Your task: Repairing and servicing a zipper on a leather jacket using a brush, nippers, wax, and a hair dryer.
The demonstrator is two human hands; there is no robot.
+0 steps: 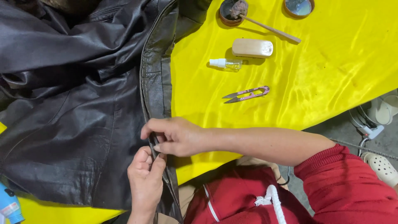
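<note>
**Hands meet at the zipper of a black leather jacket**

Red sleeves and a white drawstring [271, 201] frame the bottom of the view as 2 bare hands work at the front edge of a black leather jacket [70, 108] spread over a glossy yellow cloth [331, 74]. Left hand [145, 180] pinches the metal zipper [143, 83] low on the jacket, thumb and fingers closed on the teeth; right hand [176, 136] reaches across from the right, fingers curled shut on the same strip just above. Judging by the line of teeth running free up toward the collar, the front lies open and the zipper is not yet joined; most of its length looks still to be dealt with.

Leather shows soft, creased and dully shiny, with stitched seams. Well apart on the satin-like cloth lie pink thread snips [247, 94], a small clear spray bottle [226, 64] with a white cap, a pale wooden brush [252, 47], a round dark tin [233, 11] with a thin wooden stick [271, 29] resting in it, and a second round lid [299, 7]. A blue object [9, 205] pokes in at the lower left.
</note>
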